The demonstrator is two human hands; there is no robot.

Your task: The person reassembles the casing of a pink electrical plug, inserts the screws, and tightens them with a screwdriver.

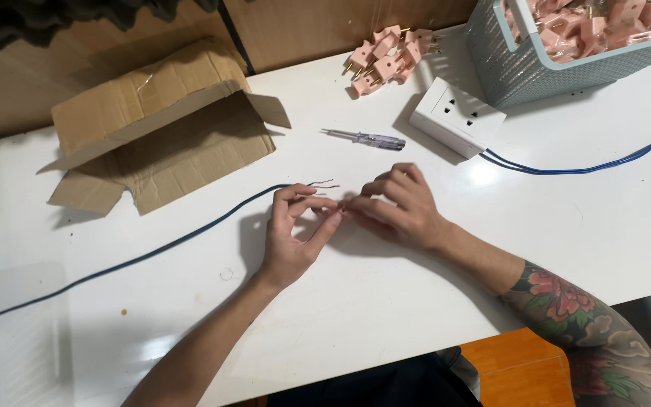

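Hands meet at the middle of the white table [386,316]: the left hand [293,234] lies palm up, fingers curled, thumb and forefinger pressed on the stripped end of a dark cable [152,252] that runs off to the left edge, its bare strands [322,184] poking out just above the fingers. The right hand [395,205] rests knuckles up, forearm angled in from the lower right, fingertips pinched against the left hand's; what they nip, probably a thin wire, is too small to tell. Just beyond the hands lies a clear-handled screwdriver [365,138], with a white socket block [456,117] near it.
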